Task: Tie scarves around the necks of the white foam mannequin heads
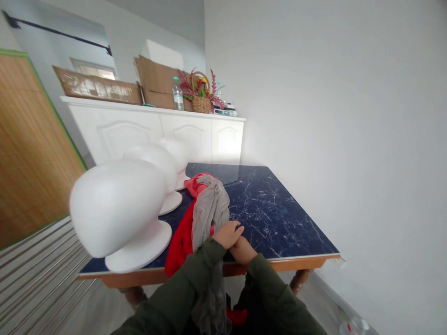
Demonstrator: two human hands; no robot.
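Observation:
My left hand (pixel 227 234) lies across my right hand (pixel 243 251) at the front edge of the dark blue marbled table (pixel 279 214). Its visible fingers are laid out over the right hand, and nothing shows in them. The right hand's fingers are mostly hidden beneath. Just left of both hands lies a bunched grey scarf (pixel 212 200), with its end hanging down over the table edge. Red cloth (pixel 181 242) is spread next to and partly under the grey one. A white mannequin head (pixel 118 204) stands nearest on the left, with two more behind it.
Behind the table is a white cabinet (pixel 132 132) bearing cardboard boxes (pixel 160 83), a water bottle (pixel 178 95) and a flower basket (pixel 201 104). A wall (pixel 331 116) borders the table's right side. Metal rails (pixel 38 270) run along the lower left.

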